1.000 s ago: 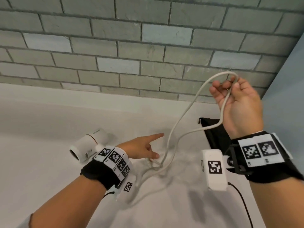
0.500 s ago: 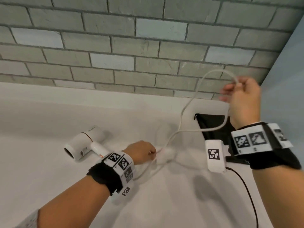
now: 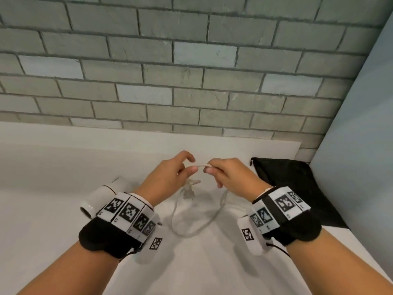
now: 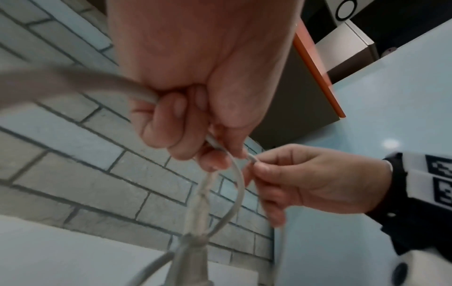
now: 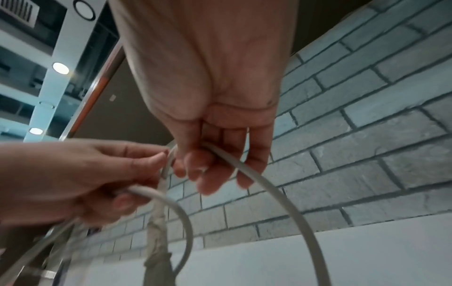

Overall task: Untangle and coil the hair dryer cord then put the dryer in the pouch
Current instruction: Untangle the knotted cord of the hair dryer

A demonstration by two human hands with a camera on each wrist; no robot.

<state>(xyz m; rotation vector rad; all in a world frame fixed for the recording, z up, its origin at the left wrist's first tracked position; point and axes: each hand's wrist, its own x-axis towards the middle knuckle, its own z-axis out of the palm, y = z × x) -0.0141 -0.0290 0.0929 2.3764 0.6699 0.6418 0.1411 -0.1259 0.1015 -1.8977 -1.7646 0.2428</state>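
Observation:
The white hair dryer (image 3: 100,196) lies on the white counter at the left, partly hidden behind my left wrist. Its pale grey cord (image 3: 201,225) hangs in a loop below both hands, with the plug (image 3: 189,191) dangling under them. My left hand (image 3: 182,167) and right hand (image 3: 212,168) meet above the counter's middle, each pinching the cord (image 4: 240,185) a short span apart. In the right wrist view the cord (image 5: 274,195) runs across my curled fingers. The black pouch (image 3: 287,184) lies flat at the right.
A grey brick wall (image 3: 170,71) stands behind the white counter (image 3: 42,209). A pale blue side panel (image 3: 361,145) bounds the right, close to the pouch. A thin black cable (image 3: 278,249) trails from my right wrist mount.
My right hand came down from its raised position and moved left. My left hand lifted off the counter, gripped the cord, and both hands now meet at the middle.

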